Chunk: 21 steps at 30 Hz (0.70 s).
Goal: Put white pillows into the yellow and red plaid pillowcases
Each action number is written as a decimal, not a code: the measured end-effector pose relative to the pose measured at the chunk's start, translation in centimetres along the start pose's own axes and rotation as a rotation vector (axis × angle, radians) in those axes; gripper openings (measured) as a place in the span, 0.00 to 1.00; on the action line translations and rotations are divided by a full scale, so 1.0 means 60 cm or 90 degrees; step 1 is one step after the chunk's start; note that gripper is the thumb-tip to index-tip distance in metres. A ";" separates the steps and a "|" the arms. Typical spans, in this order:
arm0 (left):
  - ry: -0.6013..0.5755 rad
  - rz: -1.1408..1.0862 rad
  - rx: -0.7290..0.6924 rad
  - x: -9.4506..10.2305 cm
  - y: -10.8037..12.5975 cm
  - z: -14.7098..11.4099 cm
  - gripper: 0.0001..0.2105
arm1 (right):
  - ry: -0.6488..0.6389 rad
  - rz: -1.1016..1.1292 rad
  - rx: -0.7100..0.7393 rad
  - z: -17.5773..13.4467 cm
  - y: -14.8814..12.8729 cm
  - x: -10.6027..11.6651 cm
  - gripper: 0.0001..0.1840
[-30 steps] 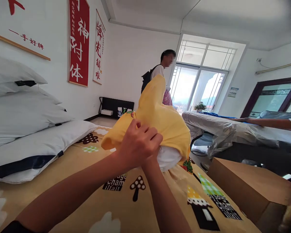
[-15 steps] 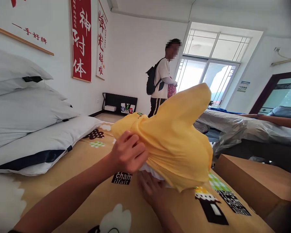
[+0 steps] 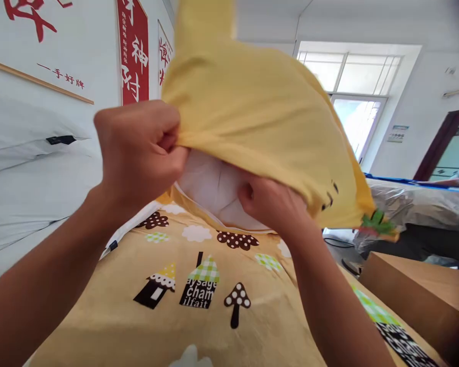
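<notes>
A yellow cushion cover (image 3: pixel 252 97) hangs raised in front of me, with an ear-like flap at its top and small dark stitched marks near its lower right. Its edge gapes along the bottom, and a white inner cushion (image 3: pixel 214 188) shows in the gap. My left hand (image 3: pixel 141 142), in a fist, grips the cover at the left end of the opening. At the right part of the opening my right hand (image 3: pixel 275 204) is closed on the cover's edge, its fingertips partly hidden by the cloth.
A tan patterned sheet (image 3: pixel 156 336) spreads below my hands. White pillows (image 3: pixel 26 188) are stacked at the left. A cardboard box (image 3: pixel 416 285) stands at the right, and behind it a plastic-covered surface (image 3: pixel 416 204). Hanging banners (image 3: pixel 133 56) line the left wall.
Both hands have risen with the yellow cover, and its opening has turned toward me, showing more white inside. My right hand has come up from beneath it. The standing person is no longer visible.
</notes>
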<state>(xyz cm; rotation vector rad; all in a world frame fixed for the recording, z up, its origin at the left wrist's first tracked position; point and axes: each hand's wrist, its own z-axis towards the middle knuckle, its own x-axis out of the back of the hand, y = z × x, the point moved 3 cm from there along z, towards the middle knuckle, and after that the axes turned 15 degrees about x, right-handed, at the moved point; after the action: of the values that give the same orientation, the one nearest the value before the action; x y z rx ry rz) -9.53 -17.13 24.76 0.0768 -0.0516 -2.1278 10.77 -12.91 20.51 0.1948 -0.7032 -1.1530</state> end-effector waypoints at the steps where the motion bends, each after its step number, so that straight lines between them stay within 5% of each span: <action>1: -0.001 0.008 0.041 -0.002 -0.014 -0.001 0.15 | 0.016 0.005 -0.003 0.006 0.006 0.007 0.18; 4: -0.036 0.068 0.209 -0.035 -0.073 -0.051 0.16 | 0.025 0.087 0.003 -0.013 0.006 -0.032 0.25; 6: -0.198 0.166 0.341 -0.083 -0.125 -0.137 0.15 | -0.047 0.184 -0.003 -0.063 -0.019 -0.111 0.28; 8: -0.533 0.283 0.461 -0.136 -0.175 -0.261 0.14 | -0.203 0.294 -0.027 -0.131 -0.069 -0.214 0.27; 9: -0.626 0.295 0.483 -0.154 -0.194 -0.321 0.13 | -0.306 0.332 -0.046 -0.165 -0.098 -0.265 0.27; 12: -0.757 0.335 0.536 -0.185 -0.243 -0.442 0.09 | -0.492 0.391 -0.112 -0.229 -0.162 -0.366 0.29; 14: -0.797 0.339 0.541 -0.192 -0.270 -0.463 0.11 | -0.509 0.409 -0.110 -0.236 -0.167 -0.385 0.29; 17: -0.826 0.275 0.497 -0.183 -0.299 -0.449 0.13 | -0.509 0.432 -0.102 -0.242 -0.120 -0.366 0.29; 21: -0.822 0.211 0.537 -0.145 -0.338 -0.466 0.20 | -0.536 0.308 -0.317 -0.303 -0.005 -0.325 0.23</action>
<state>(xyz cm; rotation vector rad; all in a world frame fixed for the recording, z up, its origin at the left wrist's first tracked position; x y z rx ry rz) -19.95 0.78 -4.21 -0.7540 -1.5652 -1.3712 17.16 0.49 -1.66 -0.8886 -1.0856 -0.8757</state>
